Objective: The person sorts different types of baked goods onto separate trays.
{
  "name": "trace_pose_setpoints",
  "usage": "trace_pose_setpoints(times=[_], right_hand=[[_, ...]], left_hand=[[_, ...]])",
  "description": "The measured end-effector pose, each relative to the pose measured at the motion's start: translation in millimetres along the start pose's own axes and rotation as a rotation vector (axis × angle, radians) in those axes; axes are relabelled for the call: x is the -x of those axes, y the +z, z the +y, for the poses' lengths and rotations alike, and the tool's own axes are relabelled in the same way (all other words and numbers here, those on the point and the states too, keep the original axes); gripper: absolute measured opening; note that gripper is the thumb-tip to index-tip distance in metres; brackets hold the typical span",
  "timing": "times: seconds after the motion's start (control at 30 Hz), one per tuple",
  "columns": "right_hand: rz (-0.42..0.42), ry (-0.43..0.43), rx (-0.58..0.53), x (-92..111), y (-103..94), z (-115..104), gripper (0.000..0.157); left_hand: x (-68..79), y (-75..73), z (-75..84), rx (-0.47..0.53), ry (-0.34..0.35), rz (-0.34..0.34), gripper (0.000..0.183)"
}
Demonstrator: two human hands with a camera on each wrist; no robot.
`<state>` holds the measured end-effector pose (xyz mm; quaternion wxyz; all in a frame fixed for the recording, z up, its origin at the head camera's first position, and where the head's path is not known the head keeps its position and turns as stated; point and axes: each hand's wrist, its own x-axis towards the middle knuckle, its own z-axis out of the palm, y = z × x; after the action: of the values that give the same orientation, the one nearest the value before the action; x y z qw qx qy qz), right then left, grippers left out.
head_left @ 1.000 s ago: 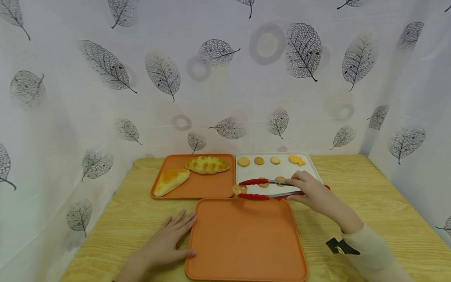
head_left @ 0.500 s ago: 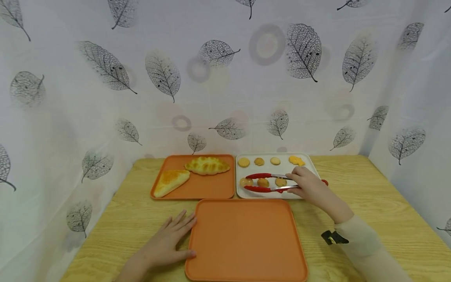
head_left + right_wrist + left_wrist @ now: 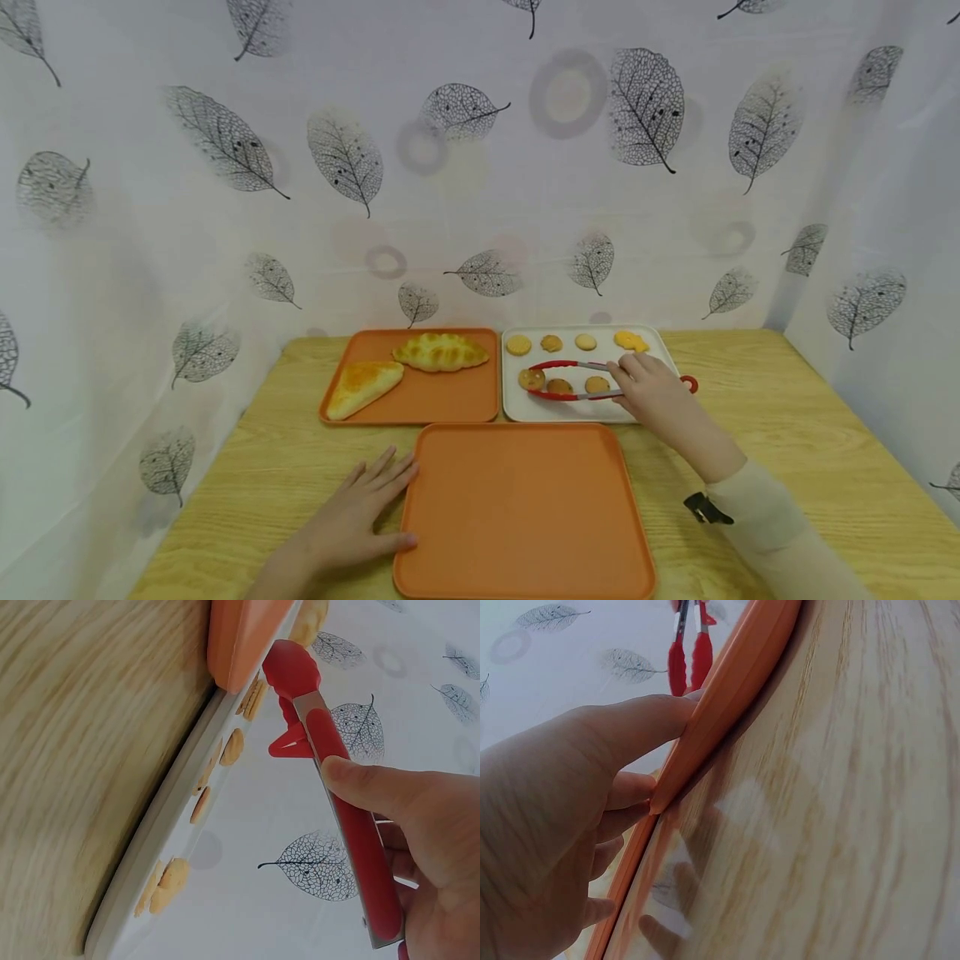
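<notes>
My right hand (image 3: 651, 392) grips a pair of red-tipped metal tongs (image 3: 352, 825), thumb along the red handle. The tong arms reach left over the white tray (image 3: 645, 414), their tips on either side of a round brown cookie (image 3: 532, 379) at its front left. Two more cookies (image 3: 597, 384) lie in the same front row, partly overlapped by the lower tong arm. My left hand (image 3: 351, 518) rests with spread fingers at the left rim of the orange tray (image 3: 525, 508) nearest me. In the left wrist view, thumb and fingertips touch that tray's edge (image 3: 727, 705).
Behind on the left, another orange tray (image 3: 450, 406) bears a triangular bread (image 3: 363, 388) and a braided loaf (image 3: 440, 352). Along the white tray's back row lie several small cookies (image 3: 586, 342) and a fish-shaped one (image 3: 632, 341). A leaf-patterned curtain (image 3: 405, 208) encloses the wooden table (image 3: 787, 400).
The tongs have moved right and back from the white tray's front left corner, the round cookie with them, from the tray's edge to the front row. My left hand has stayed still.
</notes>
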<state>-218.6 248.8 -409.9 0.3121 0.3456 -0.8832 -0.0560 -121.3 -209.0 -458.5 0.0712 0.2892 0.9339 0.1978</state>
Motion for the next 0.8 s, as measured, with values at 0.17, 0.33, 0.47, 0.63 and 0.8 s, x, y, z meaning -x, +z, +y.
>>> trace_pose_setpoints(times=[0.17,0.33,0.47,0.63,0.8], right_hand=[[0.019,0.008,-0.052,3.0,2.0,-0.7,0.055],[0.044,0.041,-0.147,6.5,2.6,-0.9,0.055],[0.053,0.055,-0.183,7.4,-0.3,0.7,0.053],[0.036,0.053,-0.192,8.7,-2.3,2.5,0.051],[0.017,0.026,-0.135,8.6,-5.2,0.2,0.052]], left_hand=[[0.0,-0.5,0.4,-0.001,0.002,0.000,0.086],[0.3,-0.7,0.6,0.001,0.006,0.004,0.085],[0.4,-1.5,1.1,0.006,0.004,0.005,0.086],[0.8,-1.8,0.9,0.008,0.004,0.007,0.086],[0.9,-1.6,0.3,0.007,0.001,0.001,0.086]])
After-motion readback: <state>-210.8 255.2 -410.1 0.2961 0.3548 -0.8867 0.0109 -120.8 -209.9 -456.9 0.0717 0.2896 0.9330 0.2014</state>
